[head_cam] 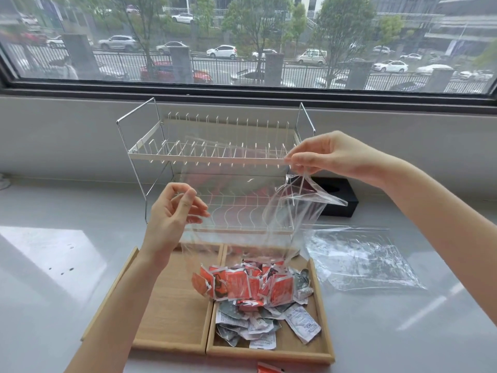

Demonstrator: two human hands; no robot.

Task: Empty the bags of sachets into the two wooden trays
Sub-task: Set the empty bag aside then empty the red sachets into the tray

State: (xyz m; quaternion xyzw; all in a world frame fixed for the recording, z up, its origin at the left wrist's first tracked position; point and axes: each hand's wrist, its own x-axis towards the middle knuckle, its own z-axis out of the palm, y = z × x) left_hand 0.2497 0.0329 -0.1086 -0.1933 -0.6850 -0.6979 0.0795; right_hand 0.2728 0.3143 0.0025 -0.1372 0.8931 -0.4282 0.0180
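Note:
Two wooden trays lie side by side on the white counter. The left tray [172, 305] shows bare wood. The right tray [324, 329] holds grey-white sachets [301, 323] with orange sachets [242, 286] heaped on top, some spilling over the divider. A clear plastic bag [242, 211] hangs upside down above the heap, its mouth touching the orange sachets. My left hand [172, 214] pinches one upper corner of the bag. My right hand [330, 157] pinches the other corner, higher up.
A white wire dish rack [215, 157] stands just behind the trays. An empty clear bag [363, 257] lies flat to the right. A black box [341, 200] sits behind it. One orange sachet [269, 368] lies on the counter in front of the trays.

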